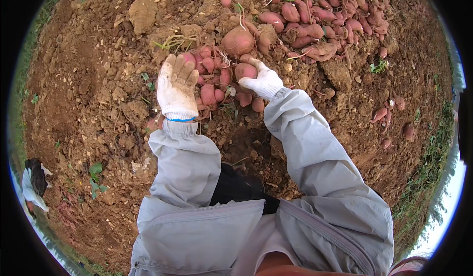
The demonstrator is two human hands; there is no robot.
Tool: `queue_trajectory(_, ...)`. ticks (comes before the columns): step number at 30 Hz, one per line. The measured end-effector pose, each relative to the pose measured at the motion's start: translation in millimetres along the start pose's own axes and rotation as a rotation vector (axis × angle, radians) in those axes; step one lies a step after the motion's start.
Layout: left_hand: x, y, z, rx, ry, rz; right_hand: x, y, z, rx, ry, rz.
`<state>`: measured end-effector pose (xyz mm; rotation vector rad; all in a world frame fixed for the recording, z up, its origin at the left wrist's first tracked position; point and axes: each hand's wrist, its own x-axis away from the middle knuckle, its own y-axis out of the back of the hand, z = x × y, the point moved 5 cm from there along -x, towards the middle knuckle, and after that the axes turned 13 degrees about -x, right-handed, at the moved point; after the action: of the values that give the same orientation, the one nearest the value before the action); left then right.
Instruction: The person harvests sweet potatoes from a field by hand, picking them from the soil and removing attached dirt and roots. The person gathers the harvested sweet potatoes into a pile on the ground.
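Note:
My right hand (262, 77), in a white glove with a soiled tan coating, has its thumb and fingers around a reddish sweet potato (245, 71). On the other side of a small heap of sweet potatoes (208, 94), my left hand (178, 85) is turned with its coated palm up. Its fingers are slightly curled, and nothing shows in them. A blue band (181, 120) circles that wrist. Just beyond my right hand lies a large round sweet potato (238, 40). Thin pale roots (223, 57) hang among the heap.
A bigger pile of sweet potatoes (343, 17) spreads at the far right. Several loose ones (380, 115) lie further right. Clods (143, 14) dot the brown soil (92, 91). A person (34, 183) is at the left rim, and green plants (421, 183) line the right edge.

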<state>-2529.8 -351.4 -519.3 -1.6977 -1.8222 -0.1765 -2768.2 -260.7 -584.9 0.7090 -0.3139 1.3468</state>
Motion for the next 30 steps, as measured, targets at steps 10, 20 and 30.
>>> queue_trajectory(10,29,-71,47,-0.388,0.062,0.497,127,136,34,-0.987,-0.006,0.233)
queue_trajectory(20,72,-75,93,-1.524,-0.281,0.801,272,294,-148,-1.207,0.105,-0.712)
queue_trajectory(30,126,-91,99,-1.777,-0.046,0.771,210,378,-230,-0.788,0.011,-0.825)
